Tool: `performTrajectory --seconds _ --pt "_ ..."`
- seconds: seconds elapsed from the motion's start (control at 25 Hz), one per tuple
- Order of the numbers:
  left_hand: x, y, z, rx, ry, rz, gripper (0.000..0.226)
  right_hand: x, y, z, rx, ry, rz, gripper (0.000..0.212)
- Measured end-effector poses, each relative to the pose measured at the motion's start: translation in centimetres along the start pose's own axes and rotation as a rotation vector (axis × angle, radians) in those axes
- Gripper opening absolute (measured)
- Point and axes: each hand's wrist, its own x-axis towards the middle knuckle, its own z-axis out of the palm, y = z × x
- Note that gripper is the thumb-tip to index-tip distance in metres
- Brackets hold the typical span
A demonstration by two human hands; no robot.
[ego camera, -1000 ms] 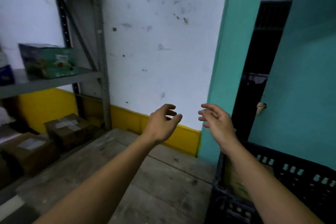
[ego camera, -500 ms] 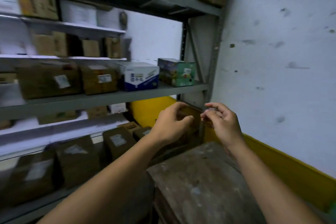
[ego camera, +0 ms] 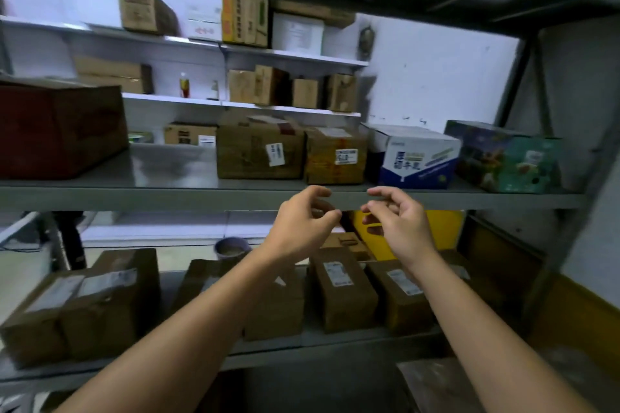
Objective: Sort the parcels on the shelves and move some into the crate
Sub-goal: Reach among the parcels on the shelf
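Note:
Both my hands are raised in front of the grey metal shelf (ego camera: 167, 194), close together and empty. My left hand (ego camera: 302, 225) has loosely curled fingers and so does my right hand (ego camera: 396, 225). Just beyond them, on the middle shelf, stand a brown parcel (ego camera: 258, 151), a smaller brown parcel with yellow tape (ego camera: 335, 157), a white and blue box (ego camera: 416, 154) and a green printed box (ego camera: 506, 157). A big dark red-brown box (ego camera: 57, 131) sits at the left. Several brown parcels (ego camera: 342, 292) stand on the lower shelf. The crate is out of view.
White wall shelves (ego camera: 288, 57) behind hold more small boxes. A worn wooden surface (ego camera: 436, 386) lies at the bottom right. The shelf's upright post (ego camera: 570, 211) stands at the right by a white wall with a yellow base.
The view has swung left from the crate and doorway to face the shelves squarely. Both hands stay raised, close together and empty, now in front of the middle shelf's edge.

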Motion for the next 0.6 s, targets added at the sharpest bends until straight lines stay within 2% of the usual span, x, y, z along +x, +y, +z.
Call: performTrajectory --seconds 0.2,0.36,0.6 --pt "6.4 -5.2 -3.7 0.099 0.089 -0.087 0.041 7.6 1.3 5.8 0.015 -0.108 -0.002 0.018" --pt "11.6 -8.3 -6.9 0.164 0.234 -0.128 0.042 13.8 2.1 9.9 -0.008 -0.179 -0.011 0.02" --pt "18.3 -11.6 -11.2 0.328 0.435 -0.109 0.056 19.4 1.6 14.3 -0.068 -0.268 0.033 0.053"
